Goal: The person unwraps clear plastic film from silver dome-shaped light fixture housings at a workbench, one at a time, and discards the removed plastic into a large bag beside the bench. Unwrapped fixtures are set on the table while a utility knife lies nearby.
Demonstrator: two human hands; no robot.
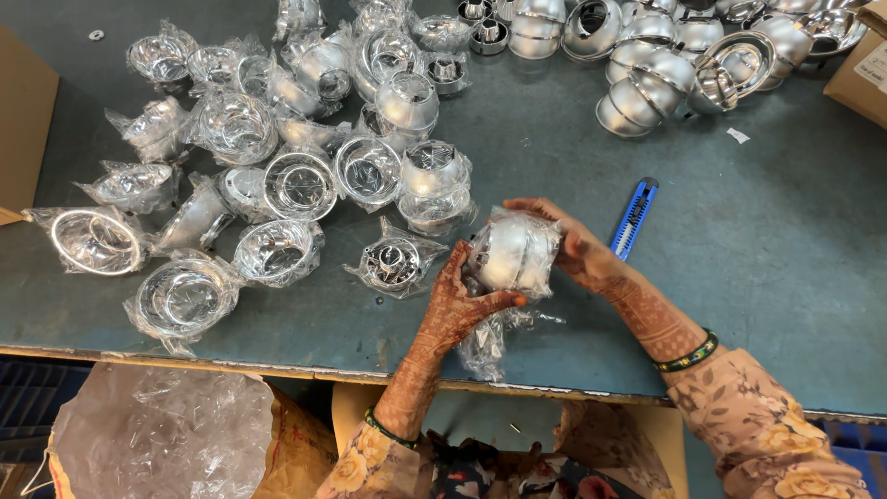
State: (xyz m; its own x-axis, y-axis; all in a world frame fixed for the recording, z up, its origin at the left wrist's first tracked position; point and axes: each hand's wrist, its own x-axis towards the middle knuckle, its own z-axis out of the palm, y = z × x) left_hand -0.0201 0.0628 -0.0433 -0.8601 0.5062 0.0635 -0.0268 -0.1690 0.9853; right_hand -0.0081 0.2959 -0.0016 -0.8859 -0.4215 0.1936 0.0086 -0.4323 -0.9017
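Both hands are on one shiny metal cup (pixel 514 251) that sits in a clear plastic bag, held just above the near edge of the bench (pixel 767 268). Left hand (pixel 459 298) grips it from below and left, fingers closed around the bagged cup, thumb across the bottom. Right hand (pixel 577 248) is on the right side, fingers curled over the top and back of the cup, closed on the bag. Loose bag end (pixel 490 340) hangs down below the cup and touches the bench.

Just left of the hands lies another bagged cup (pixel 395 263). Further left and up is a spread of bagged cups (pixel 277 171), all wrapped, lying at mixed angles. A pile of unbagged cups (pixel 647 88) sits at the top right, well apart from the hands. Blue utility knife (pixel 635 218) lies flat just beside the right hand. Sack of clear bags (pixel 162 434) is below the bench edge, lower left.
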